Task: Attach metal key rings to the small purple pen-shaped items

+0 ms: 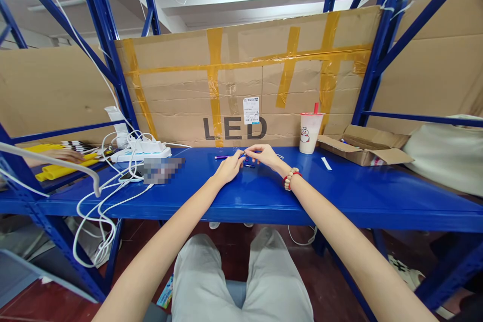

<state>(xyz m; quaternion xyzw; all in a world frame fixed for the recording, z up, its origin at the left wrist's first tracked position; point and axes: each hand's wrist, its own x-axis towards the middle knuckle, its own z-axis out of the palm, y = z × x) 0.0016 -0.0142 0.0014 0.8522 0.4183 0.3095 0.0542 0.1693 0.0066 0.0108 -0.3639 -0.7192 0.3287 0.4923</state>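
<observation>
Slim blue pen-like piece (pixel 222 157) lay mid-frame on tabletop (pixel 188 186). Seemed light, stiff, slick; best held mid-length. Left hand (pixel 229 167), right hand (pixel 266 156) nearly met; grip on anything, couldn't tell.

Grey trousers (pixel 277 282) are worn with a beige beaded, red-edged bracelet (pixel 289 179).

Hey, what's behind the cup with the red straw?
Behind the cup stands the cardboard sheet, with yellow tape showing beside the cup. Whatever the cup covers can't be seen.
</observation>
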